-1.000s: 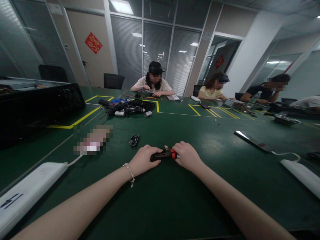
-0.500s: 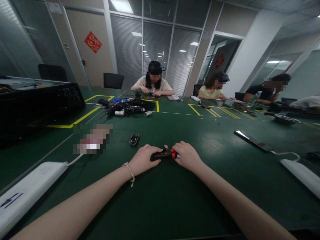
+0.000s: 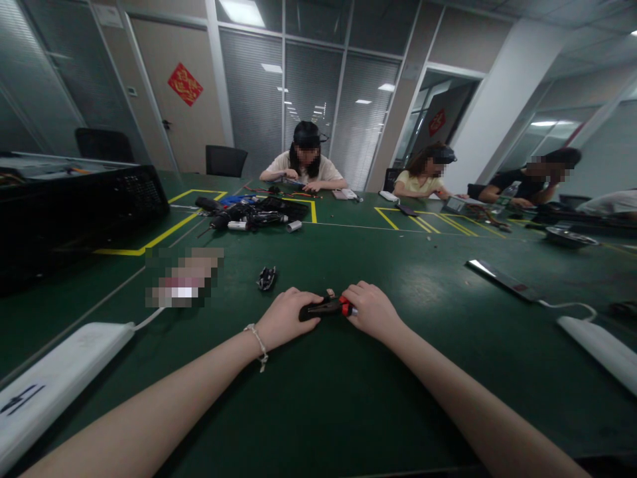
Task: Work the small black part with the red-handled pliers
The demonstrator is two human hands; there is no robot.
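Close above the green table [image 3: 318, 398], a pair of pliers [image 3: 326, 308] with dark jaws and red-and-grey handles lies crosswise between my two hands. My right hand [image 3: 371, 311] is closed round the handle end. At the jaw end, my left hand [image 3: 288, 317] is closed, thumb above and fingertips below the dark metal. Whether the jaws grip a small part there cannot be made out. A tiny pale piece [image 3: 330, 293] shows just behind the pliers. Left of my left hand lies a small black-and-silver part [image 3: 267, 278].
A black computer case [image 3: 89, 219] stands at the left. A heap of cables and a black drill [image 3: 243, 212] lies farther back. White power banks [image 3: 64, 372] [image 3: 597, 352] flank me, cabled to a blurred device and a phone [image 3: 502, 280]. Several people sit across the table.
Almost nothing differs; both my hands and the pliers stay in place. The person opposite has shifted their hands slightly.
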